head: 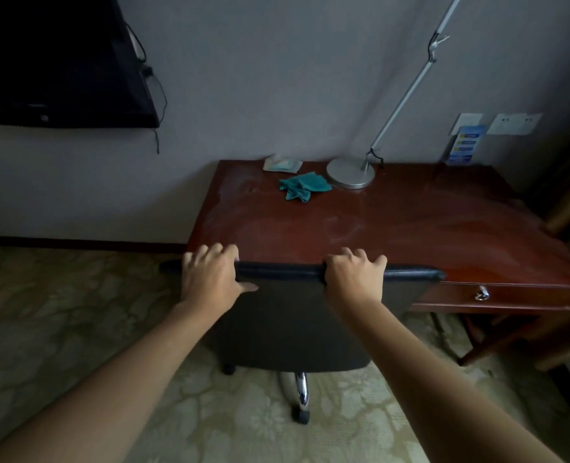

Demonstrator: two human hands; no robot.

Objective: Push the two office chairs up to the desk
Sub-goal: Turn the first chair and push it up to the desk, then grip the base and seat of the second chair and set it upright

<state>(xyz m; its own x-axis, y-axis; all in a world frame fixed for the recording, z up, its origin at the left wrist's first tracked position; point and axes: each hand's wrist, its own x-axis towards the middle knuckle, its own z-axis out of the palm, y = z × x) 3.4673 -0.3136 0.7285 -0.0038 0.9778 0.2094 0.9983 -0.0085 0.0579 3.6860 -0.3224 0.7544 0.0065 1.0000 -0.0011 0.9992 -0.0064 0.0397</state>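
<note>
Head view: our left hand (210, 279) and right hand (355, 279) grasp the black padded office chair (293, 315) backrest, fingers curled over; pushing crooked could jam it against the reddish wooden worktop (393, 222).

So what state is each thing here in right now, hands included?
Left hand: grips the chair's top edge.
Right hand: grips the same edge.
Office chair: upright, backrest at the desk's front edge.
Desk: drawer shut.
Teal cloth: crumpled on the desk.
Lamp: standing, seemingly unlit.
Wall screen: dark.
</note>
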